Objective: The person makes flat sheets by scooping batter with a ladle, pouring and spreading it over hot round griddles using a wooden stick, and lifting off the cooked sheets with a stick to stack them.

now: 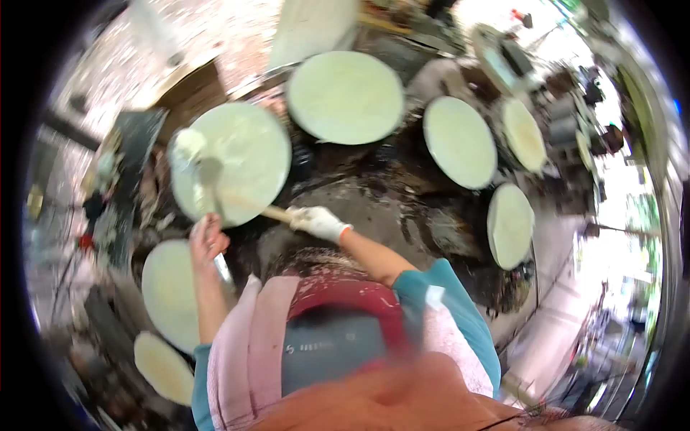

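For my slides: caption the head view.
At one pale disc, the left hand grips a long-handled tool, the gloved right hand a wooden stick.

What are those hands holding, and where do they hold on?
The left hand grips a shiny metal tool by its handle, with the near end poking out. The gloved right hand holds a wooden stick at the end nearest the person.

Too blurred to read.
Printed small and white on a grey-blue cloth garment front (327, 366) edged in dark red, without one certain word or number.
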`<state>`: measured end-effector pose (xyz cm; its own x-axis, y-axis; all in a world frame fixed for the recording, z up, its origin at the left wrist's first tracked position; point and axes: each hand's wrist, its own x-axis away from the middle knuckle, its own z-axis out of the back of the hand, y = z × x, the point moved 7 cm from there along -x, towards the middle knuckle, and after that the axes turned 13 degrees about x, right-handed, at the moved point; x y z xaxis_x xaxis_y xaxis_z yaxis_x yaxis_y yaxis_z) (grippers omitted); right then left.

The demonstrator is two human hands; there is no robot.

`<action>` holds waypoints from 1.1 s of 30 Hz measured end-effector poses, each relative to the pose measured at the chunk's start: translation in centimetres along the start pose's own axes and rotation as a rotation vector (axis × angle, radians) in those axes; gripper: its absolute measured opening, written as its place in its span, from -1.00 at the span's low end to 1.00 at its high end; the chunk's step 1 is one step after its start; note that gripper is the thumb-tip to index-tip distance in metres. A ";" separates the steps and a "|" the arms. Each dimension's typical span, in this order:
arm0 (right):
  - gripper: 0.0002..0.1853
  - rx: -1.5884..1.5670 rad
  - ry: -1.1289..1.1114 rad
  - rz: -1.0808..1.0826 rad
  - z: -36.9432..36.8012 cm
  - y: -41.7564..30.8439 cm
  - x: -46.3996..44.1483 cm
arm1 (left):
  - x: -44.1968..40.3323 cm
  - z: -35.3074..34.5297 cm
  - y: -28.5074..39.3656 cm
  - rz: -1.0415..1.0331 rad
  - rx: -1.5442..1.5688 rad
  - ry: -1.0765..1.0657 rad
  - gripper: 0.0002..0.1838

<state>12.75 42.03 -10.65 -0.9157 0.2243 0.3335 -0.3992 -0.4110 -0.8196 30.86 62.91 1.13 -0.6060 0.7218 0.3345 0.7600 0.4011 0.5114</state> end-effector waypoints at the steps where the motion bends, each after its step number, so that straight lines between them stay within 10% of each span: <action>1: -0.55 0.113 0.043 0.042 1.4 -1.2 1.3 | -0.6 -2.0 0.6 -0.009 -0.009 -0.079 -0.71; 7: -0.50 -0.143 0.153 -0.170 9.7 6.4 11.8 | -3.1 -10.6 -4.8 0.241 0.180 -0.046 -0.72; 9: -0.45 -0.409 0.440 -0.238 15.6 9.7 18.2 | -4.1 -14.0 -8.9 0.321 0.241 -0.168 -0.70; 13: -0.32 0.119 1.182 -0.595 28.8 16.1 33.7 | -5.8 -20.6 -17.8 0.482 0.424 -0.193 -0.67; 15: -0.33 0.386 1.028 -1.037 32.6 22.5 40.0 | -6.3 -25.1 -21.8 0.556 0.456 -0.243 -0.67; 24: -0.56 0.877 1.116 -1.067 39.5 37.0 46.5 | -7.9 -37.0 -33.6 0.788 0.459 -0.320 -0.66; 33: -0.71 1.063 1.058 -0.935 56.2 27.3 58.2 | -12.2 -37.6 -36.5 0.753 0.288 -0.292 -0.68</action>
<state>-54.03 -5.76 12.59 -0.1363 0.9446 -0.2988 -0.9722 -0.0694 0.2238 1.66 18.28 8.12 0.1391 0.9536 0.2672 0.9895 -0.1445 0.0005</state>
